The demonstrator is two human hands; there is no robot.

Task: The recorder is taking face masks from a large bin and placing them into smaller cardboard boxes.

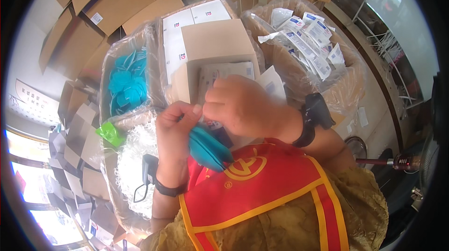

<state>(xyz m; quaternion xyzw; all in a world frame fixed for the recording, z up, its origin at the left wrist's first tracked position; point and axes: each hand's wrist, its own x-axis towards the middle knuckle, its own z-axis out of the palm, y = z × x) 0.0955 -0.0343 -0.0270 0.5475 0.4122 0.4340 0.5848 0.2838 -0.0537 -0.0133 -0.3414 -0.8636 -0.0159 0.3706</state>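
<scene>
Left hand [174,127], right hand [239,107], both pinched close mid-frame, one teal bundle [208,149] below (what they're gripping, hidden)!

Your left hand [174,124] and right hand [236,106] meet at the fingertips.
Your left thumb bends inward; your right fingers curl, knuckles up.

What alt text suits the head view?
Someone's left hand and right hand are close together by a folded teal piece, near an open cardboard box; nearby, plastic-lined boxes hold teal pieces, white strings and white packets.
</scene>
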